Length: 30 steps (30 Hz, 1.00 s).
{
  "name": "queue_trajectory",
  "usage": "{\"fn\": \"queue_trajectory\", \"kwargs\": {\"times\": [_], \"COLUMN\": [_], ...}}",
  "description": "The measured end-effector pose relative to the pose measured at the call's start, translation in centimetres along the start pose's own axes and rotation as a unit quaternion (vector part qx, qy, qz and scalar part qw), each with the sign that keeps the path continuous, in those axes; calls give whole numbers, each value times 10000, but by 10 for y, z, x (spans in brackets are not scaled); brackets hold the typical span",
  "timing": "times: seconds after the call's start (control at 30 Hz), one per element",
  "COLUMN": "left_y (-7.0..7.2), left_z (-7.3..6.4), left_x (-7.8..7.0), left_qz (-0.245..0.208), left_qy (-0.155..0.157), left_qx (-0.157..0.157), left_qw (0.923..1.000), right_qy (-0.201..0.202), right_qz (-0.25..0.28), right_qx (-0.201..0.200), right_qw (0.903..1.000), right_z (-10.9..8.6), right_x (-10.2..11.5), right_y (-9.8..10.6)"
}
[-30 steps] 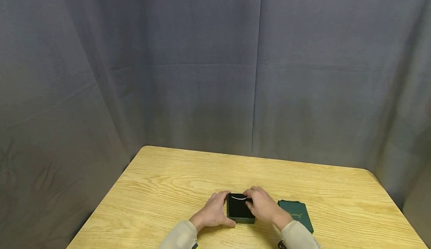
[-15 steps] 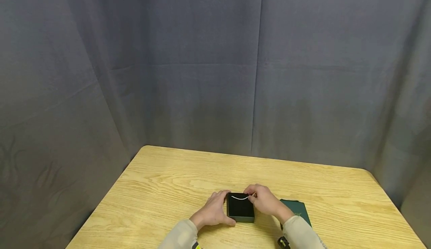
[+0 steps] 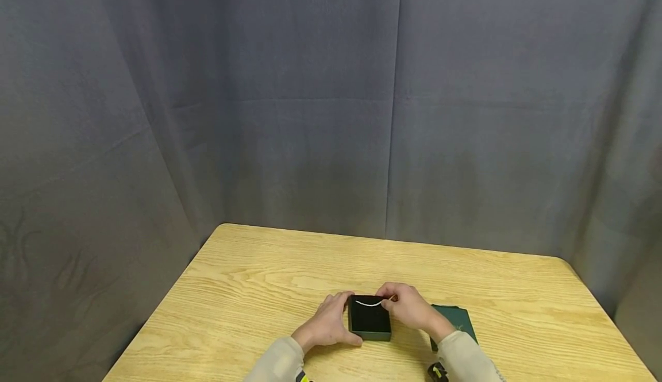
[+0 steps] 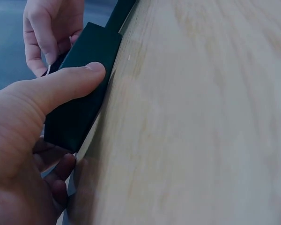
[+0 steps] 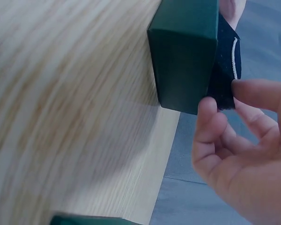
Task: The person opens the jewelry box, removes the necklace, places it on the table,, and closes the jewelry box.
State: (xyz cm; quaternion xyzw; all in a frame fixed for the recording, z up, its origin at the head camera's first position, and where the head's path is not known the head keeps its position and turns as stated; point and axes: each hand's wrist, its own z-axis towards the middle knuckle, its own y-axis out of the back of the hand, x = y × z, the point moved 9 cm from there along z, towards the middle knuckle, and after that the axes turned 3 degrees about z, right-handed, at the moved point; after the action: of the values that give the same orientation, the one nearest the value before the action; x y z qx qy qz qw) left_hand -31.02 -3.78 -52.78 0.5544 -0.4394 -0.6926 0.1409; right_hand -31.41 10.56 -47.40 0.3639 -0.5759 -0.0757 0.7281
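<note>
A small dark green jewelry box point(image 3: 376, 336) sits on the table, its top uncovered, with a black insert point(image 3: 368, 319) in it. Along the insert's far part lies a thin silvery chain point(image 3: 369, 304). My left hand point(image 3: 324, 321) grips the box from the left, thumb at the near side and fingertips at the far corner. At the far right corner my right hand point(image 3: 411, 307) pinches the insert by the chain's end, thumb on top. In the right wrist view, the black insert point(image 5: 223, 70) juts above the box rim. The right fingers hide that corner.
Right of the box lies a green lid point(image 3: 456, 317) with gold lettering, partly covered by the right forearm. The wooden table point(image 3: 258, 290) extends around the box. A grey curtain point(image 3: 310, 141) hangs behind its far edge.
My right hand has drawn back from over the insert to its far right corner, so more of the insert and chain shows. The left hand has stayed on the box.
</note>
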Motion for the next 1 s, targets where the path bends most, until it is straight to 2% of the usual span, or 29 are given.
{"fn": "queue_trajectory", "kwargs": {"times": [0.13,0.33,0.63,1.0], "left_y": [0,0,2,0], "left_z": [-1,-2,-2,0], "left_x": [0,-1,-4,-2], "left_qz": [-30,-11,5,97], "left_qy": [-49,-75,-120,-145], "left_qx": [-7,1,-19,-44], "left_qw": [10000,10000,9999,9998], "right_qy": [-146,-469,-253,-464], "right_qz": [260,407,447,297], "right_qx": [90,-42,25,100], "right_qw": [9995,9981,9987,9984], "right_z": [0,-1,-2,-3], "right_x": [-5,-14,-9,-11], "right_y": [0,2,2,0]}}
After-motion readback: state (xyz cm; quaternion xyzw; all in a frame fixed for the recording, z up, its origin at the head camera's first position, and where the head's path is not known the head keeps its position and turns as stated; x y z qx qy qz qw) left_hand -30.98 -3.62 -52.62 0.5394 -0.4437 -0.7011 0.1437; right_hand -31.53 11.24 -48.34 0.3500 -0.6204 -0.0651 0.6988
